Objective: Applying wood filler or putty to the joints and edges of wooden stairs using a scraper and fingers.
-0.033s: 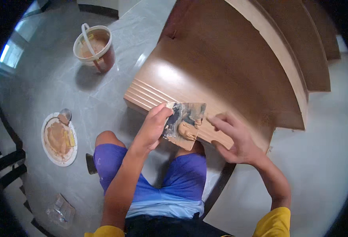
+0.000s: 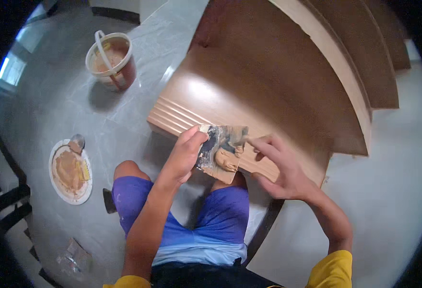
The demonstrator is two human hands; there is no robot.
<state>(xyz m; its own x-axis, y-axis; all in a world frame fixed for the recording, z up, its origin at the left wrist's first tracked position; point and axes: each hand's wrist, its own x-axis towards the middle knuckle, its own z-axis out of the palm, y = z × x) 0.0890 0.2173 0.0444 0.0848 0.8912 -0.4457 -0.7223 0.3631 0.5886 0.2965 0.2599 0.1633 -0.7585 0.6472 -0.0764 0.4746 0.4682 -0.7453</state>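
Note:
My left hand (image 2: 184, 153) grips the left edge of a flat, square putty board (image 2: 218, 139), thumb on top. Dark and tan smears cover the board, and a soft lump of tan putty (image 2: 226, 160) sits on its lower right part. My right hand (image 2: 280, 168) is just right of the board, with thumb and fingers apart and nothing seen in it. Its index fingertip is near the board's right edge; whether it touches cannot be made out. Under and beyond the board lies a brown step (image 2: 211, 103) with grooves along its front edge.
On the grey floor, a bucket (image 2: 128, 72) with a white handle holds brownish paste. A white round plate or lid (image 2: 56, 185) with tan paste lies at left, a scraper-like tool (image 2: 78, 141) on its rim. A clear plastic packet (image 2: 74, 259) lies nearer. More curved steps (image 2: 364, 53) rise at right.
My right index finger has moved left, closer to the board's edge. The whole view has shifted slightly; my left hand keeps its hold on the board.

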